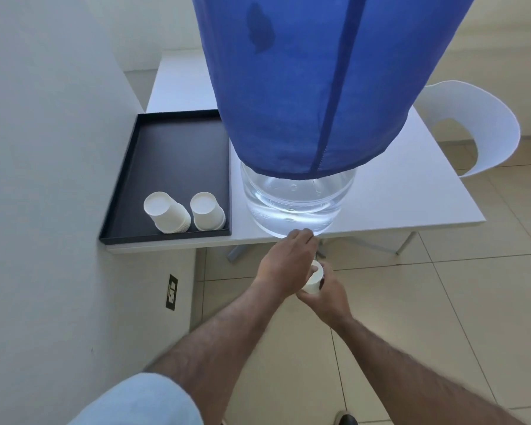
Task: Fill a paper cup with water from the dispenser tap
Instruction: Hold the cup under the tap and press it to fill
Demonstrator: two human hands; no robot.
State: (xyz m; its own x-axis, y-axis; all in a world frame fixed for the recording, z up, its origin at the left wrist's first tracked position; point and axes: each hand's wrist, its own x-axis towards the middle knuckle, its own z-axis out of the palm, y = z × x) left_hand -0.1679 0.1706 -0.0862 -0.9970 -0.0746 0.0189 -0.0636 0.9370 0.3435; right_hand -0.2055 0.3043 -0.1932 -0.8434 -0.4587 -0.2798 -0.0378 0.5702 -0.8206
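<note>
The paper cup (314, 279) tilts, mouth up and toward the table (396, 191), clasped in the right hand (328, 294) just under the left hand (288, 259), which reaches forward, fingers curled over the hidden tap beneath the water bottle (295, 204)

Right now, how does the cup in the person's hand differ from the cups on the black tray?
The held cup is single, with its mouth facing up, gripped by the right hand below the table edge. The tray cups are stacked upside down in two piles, untouched, on the black tray. The left hand reaches to the dispenser base above the held cup. All are plain white paper cups.
</note>
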